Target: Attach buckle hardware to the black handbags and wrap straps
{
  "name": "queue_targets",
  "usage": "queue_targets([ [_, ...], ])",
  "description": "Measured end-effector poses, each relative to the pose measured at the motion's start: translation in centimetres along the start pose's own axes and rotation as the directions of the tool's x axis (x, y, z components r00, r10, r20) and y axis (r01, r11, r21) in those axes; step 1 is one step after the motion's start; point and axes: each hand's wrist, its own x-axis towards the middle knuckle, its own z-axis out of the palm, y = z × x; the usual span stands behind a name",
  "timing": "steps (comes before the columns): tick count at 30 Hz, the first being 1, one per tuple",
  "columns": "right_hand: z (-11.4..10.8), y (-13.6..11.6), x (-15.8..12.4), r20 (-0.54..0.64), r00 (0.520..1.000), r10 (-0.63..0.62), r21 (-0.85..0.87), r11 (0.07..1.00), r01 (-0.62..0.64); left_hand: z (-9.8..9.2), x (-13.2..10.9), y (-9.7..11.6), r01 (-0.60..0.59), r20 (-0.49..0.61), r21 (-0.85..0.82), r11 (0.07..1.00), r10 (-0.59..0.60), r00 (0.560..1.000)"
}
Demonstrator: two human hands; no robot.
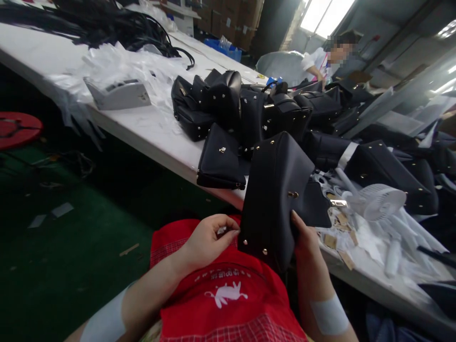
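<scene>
A black handbag (270, 190) hangs tilted over the table edge, its metal-studded bottom turned to the left. My right hand (305, 237) grips its side, thumb on the outside and the other fingers mostly hidden behind. A gold-coloured clasp piece (293, 194) sits on the bag's front, and a flap with a metal plate (338, 203) sticks out to the right. My left hand (213, 237) is closed in a pinch, fingertips right by the bag's lower left edge. Something small and pale shows between its fingers, too small to name. A smaller black bag (221, 159) lies just beyond on the table.
The white table (124, 121) carries several black bags (228, 97), a grey plastic holder (119, 95), clear plastic wrapping (124, 64) and black straps (107, 23). A white fan (381, 202) lies among scraps at right. Across the table is another person (317, 64). A red stool (17, 129) stands left.
</scene>
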Motion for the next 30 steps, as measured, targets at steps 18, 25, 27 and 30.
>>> queue_targets([
  [18, 1.3, 0.2, -0.3, -0.050, 0.999, 0.004, 0.014, 1.000, -0.004, -0.3, -0.3, 0.8, -0.316, 0.034, 0.202, 0.927, 0.316, 0.948],
  [25, 1.2, 0.3, 0.1, -0.047, 0.994, -0.097, 0.051, 0.994, 0.099, -1.6, -0.8, 0.5, -0.092, 0.209, -0.083, 0.992, 0.108, 0.972],
  [27, 1.2, 0.3, 0.3, -0.049, 0.988, -0.145, 0.072, 0.986, 0.149, -1.6, -0.9, 0.4, 0.019, 0.215, -0.274, 0.961, 0.042, 0.976],
  [30, 1.2, 0.4, 0.5, -0.062, 0.987, -0.151, 0.078, 0.985, 0.156, -1.0, -0.8, 0.4, 0.093, 0.180, -0.417, 0.904, -0.018, 0.984],
])
